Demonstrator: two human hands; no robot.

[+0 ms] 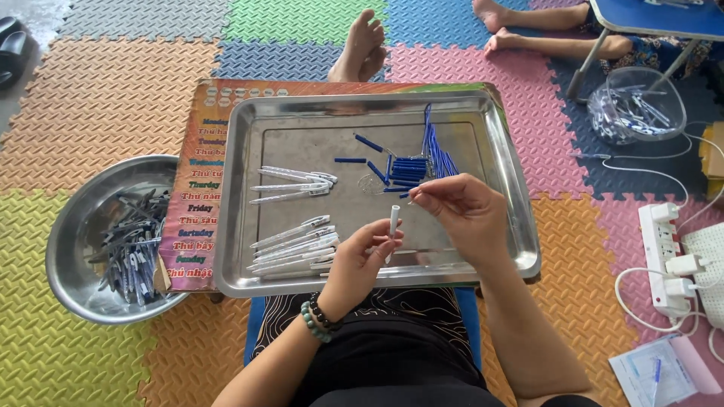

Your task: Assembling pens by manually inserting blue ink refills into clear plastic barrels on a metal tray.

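Note:
My left hand (360, 255) holds a white pen barrel (394, 223) upright over the near edge of a steel tray (302, 105). My right hand (461, 209) hovers just right of it, fingertips pinched on something thin that I cannot make out, above the barrel's top. On the tray lie white pen barrels (296, 244) in a near-left pile, a few more white barrels (292, 183) further back, and blue pen parts and refills (413, 164) at the middle right.
A steel bowl (75, 218) of assembled pens sits at left. The tray rests on a low printed table (197, 188). Another person's feet (362, 49) lie beyond it. A clear plastic bowl (637, 105) and a power strip (664, 256) are at right.

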